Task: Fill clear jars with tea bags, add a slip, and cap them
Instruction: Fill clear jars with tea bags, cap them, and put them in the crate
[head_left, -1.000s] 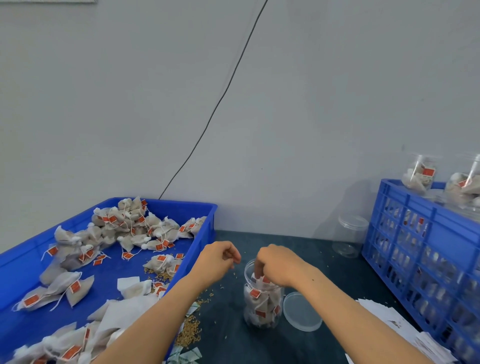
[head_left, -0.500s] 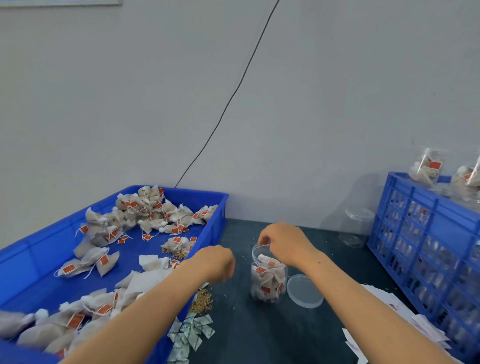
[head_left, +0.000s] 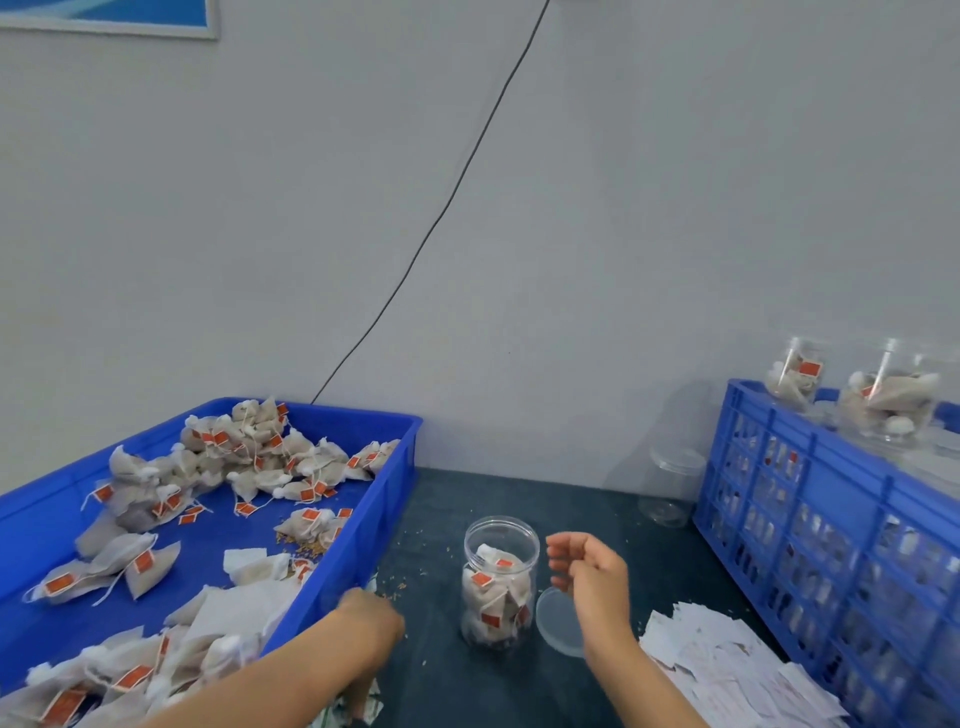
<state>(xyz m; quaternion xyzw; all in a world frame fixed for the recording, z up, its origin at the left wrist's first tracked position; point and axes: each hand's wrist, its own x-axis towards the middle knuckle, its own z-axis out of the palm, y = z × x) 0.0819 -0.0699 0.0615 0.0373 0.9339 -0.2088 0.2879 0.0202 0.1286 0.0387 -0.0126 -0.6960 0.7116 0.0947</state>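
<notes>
The left hand (head_left: 371, 621) is low and near, reaching down by the small green and white packets (head_left: 358, 706) at the near edge; its fingers are hidden, so I cannot tell if it holds one. Just to the right stands the open jar (head_left: 500, 582), upright and mostly full of tea bags. The clear lid (head_left: 561, 621) lies flat, touching the jar's right side. The right hand (head_left: 592, 579) hangs just above the lid, fingers loose and holding nothing. It is nearer to the lid. Paper slips (head_left: 727, 665) lie right of it. Farther left, the blue tray (head_left: 384, 499) holds more tea bags.
</notes>
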